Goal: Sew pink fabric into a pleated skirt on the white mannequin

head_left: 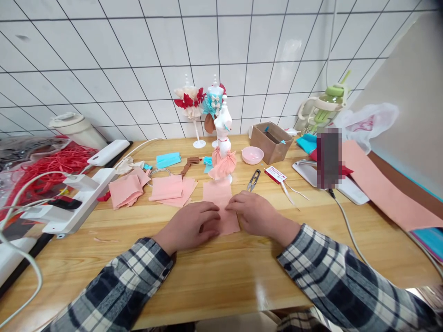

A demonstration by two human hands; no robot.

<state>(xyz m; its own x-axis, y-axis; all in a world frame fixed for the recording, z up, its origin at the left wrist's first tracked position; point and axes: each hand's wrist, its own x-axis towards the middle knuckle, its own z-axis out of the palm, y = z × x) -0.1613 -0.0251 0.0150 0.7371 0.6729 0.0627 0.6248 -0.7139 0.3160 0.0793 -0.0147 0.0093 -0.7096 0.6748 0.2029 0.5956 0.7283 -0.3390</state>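
Touching the pink sheet: left hand (192, 226), fingers loosely curled at its left side; right hand (259, 214), fingers bent and half open at its right side. Whether either pinches it, I cannot tell.
Pink sheet (228, 223): flat mid-bench, between the hands, its far end by the dress form (223, 120).
Slip or crease: uneven finger pressure might skew or wrinkle the thin sheet.
Dress form: upright; a forward push could knock it or crush its pink skirt (226, 165).
Snips (254, 180): just beyond the right hand, where a careless reach might catch them.
Folded pink pieces (169, 188): left of the sheet.
Bowl (252, 155) and box (272, 143): toward the bench's back edge, limiting room behind.
Cable (348, 226): runs near the right edge, where a sleeve could snag.
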